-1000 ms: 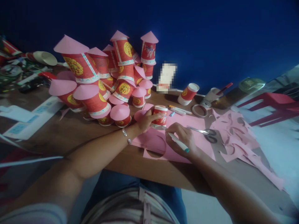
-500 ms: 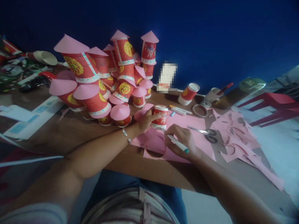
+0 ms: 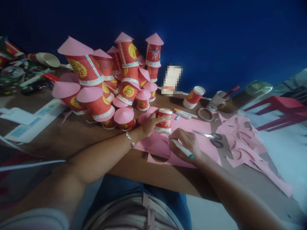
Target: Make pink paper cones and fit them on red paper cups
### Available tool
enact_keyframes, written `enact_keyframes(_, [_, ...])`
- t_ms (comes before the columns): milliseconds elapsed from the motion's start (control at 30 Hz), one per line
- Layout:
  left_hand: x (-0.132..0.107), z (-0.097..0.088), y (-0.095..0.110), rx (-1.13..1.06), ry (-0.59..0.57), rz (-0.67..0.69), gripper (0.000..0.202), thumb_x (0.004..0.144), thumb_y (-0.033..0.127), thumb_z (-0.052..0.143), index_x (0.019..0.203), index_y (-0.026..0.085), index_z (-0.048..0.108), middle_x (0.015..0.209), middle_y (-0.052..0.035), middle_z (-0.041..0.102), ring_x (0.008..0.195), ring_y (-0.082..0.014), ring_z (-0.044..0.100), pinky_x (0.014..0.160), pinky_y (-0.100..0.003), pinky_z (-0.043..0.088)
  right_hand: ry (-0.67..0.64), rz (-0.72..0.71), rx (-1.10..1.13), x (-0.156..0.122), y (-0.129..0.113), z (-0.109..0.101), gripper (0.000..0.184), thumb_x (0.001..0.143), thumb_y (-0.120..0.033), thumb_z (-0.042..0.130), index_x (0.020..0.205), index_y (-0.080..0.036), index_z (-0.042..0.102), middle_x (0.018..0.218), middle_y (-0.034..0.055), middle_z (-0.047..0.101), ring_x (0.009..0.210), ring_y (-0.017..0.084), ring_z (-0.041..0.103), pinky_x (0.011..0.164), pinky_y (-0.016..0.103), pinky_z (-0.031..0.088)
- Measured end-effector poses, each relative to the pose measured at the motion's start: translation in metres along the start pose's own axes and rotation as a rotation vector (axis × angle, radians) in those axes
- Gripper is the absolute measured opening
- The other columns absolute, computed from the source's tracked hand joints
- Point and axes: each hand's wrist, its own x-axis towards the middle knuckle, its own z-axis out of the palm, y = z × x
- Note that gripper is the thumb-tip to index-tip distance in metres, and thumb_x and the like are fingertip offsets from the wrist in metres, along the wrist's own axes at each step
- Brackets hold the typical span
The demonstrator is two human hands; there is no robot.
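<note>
A red paper cup (image 3: pixel 165 123) with a white rim and base stands upside down or upright, I cannot tell which, on pink paper (image 3: pixel 203 140). My left hand (image 3: pixel 153 123) is closed around its left side, the thumb lying across its front. Beside it, my right hand (image 3: pixel 184 143) grips a white marker pen (image 3: pixel 182 148) with a green end pointing toward me. The pen's tip is hidden by my fingers, close to the cup's lower edge. Scissors (image 3: pixel 209 135) lie partly spread on the pink paper to the right. A round cut-out hole shows in the sheet's front part.
Stacked red cups with pink cone tops (image 3: pixel 99 103) crowd the left middle. Behind the sheet lie markers (image 3: pixel 184 113), a tape roll (image 3: pixel 205 114) and a red cup (image 3: pixel 194 95). Pink paper scraps (image 3: pixel 247 140) cover the right side. A red stool (image 3: pixel 287 107) stands beyond the table.
</note>
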Motion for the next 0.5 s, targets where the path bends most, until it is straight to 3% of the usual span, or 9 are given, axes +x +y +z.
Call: enact_keyframes(500, [-0.0011,0.0012,0.0014,0.007,-0.005,0.009,0.05,0.068,0.036,0.084,0.108,0.017,0.062,0.089,-0.0017,0.068,0.083,-0.0172,0.065,0.075,-0.031,0.051,0.016,0.047,-0.098,-0.0002,0.0008,-0.0036,0.015,0.089,-0.008,0.055,0.09,-0.023,0.055,0.072,-0.0006,0.063,0.06,0.013,0.059,0.055,0.024,0.044])
